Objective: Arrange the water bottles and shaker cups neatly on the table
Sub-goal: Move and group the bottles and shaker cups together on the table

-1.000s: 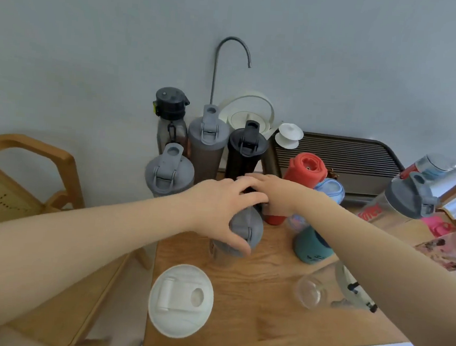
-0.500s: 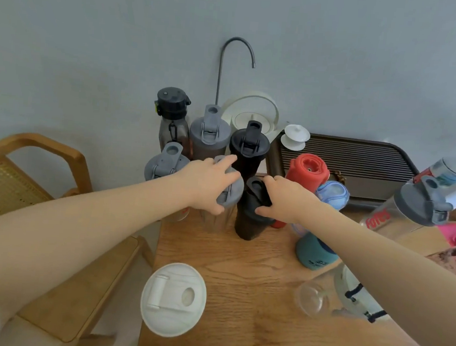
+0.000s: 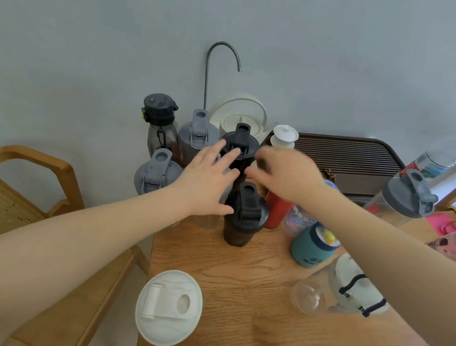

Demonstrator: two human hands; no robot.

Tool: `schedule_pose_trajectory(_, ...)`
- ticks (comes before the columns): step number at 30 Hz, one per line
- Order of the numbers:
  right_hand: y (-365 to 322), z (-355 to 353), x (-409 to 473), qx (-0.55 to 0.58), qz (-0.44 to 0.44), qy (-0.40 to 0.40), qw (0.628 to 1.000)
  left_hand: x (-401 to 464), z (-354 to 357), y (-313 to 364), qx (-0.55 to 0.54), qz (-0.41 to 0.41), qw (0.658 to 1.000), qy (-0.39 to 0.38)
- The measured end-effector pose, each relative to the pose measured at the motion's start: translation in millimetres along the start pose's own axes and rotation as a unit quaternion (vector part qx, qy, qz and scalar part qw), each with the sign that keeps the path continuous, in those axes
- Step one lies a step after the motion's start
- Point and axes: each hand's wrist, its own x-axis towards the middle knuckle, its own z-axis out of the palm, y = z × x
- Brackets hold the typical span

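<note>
black shaker cup (image 3: 242, 217) upright, long axis vertical, flip cap up, just below both hands' fingertips on table (image 3: 252, 297) | left hand (image 3: 207, 182) fingers spread, straight, over a grey lid | right hand (image 3: 286, 174) blurred, finger state cannot tell | black-lidded shakers: two; grey-lidded at left: three visible

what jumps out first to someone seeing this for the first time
Two bare forearms reach in, the left hand and blurred right hand hovering over a tight cluster of grey and black shaker cups at the table's far left corner. A black shaker cup stands just before them; a white lid lies near the front edge.
</note>
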Motion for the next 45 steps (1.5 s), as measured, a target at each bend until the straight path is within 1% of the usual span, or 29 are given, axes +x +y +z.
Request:
schedule_pose_trajectory(1,10,-7,1,0.009,0.009,0.058,0.998,1,0,5,-0.008,0.022,1.0,0.011)
schedule_pose_trajectory(2,23,-12,3,0.01,0.024,0.077,0.997,3,1,11,-0.016,0.04,0.999,0.012)
schedule_pose_trajectory(3,35,-14,4,0.009,0.043,0.061,0.997,5,2,19,-0.02,0.053,0.998,0.006)
schedule_pose_trajectory(4,46,-13,4,0.016,0.063,0.016,0.998,7,5,26,-0.022,0.061,0.998,-0.005)
schedule_pose_trajectory(6,61,-6,3,0.061,0.09,-0.108,0.988,12,12,39,-0.016,0.066,0.997,-0.02)
schedule_pose_trajectory(7,66,-2,2,0.088,0.089,-0.154,0.98,14,17,44,-0.007,0.064,0.998,-0.024)
schedule_pose_trajectory(8,69,3,1,0.103,0.08,-0.176,0.976,16,20,48,0.005,0.061,0.998,-0.026)
schedule_pose_trajectory(9,69,7,1,0.105,0.069,-0.176,0.976,18,23,50,0.016,0.055,0.998,-0.026)
schedule_pose_trajectory(12,63,12,4,0.104,0.049,-0.133,0.984,25,23,49,0.037,0.028,0.999,-0.022)
schedule_pose_trajectory(15,59,18,9,0.109,0.034,-0.114,0.987,31,21,48,0.057,0.009,0.998,-0.025)
schedule_pose_trajectory(19,66,23,21,0.136,0.054,-0.079,0.986,35,23,48,0.044,-0.013,0.998,-0.042)
schedule_pose_trajectory(29,67,31,54,0.154,0.042,-0.053,0.986,42,24,51,0.026,-0.04,0.998,-0.047)
schedule_pose_trajectory(35,68,30,69,0.14,0.051,-0.062,0.987,45,23,47,0.019,-0.039,0.998,-0.054)
schedule_pose_trajectory(41,70,24,57,0.123,-0.004,-0.11,0.986,49,23,47,0.018,-0.04,0.998,-0.054)
schedule_pose_trajectory(45,77,18,33,0.126,-0.007,-0.128,0.984,49,24,47,0.023,-0.035,0.998,-0.056)
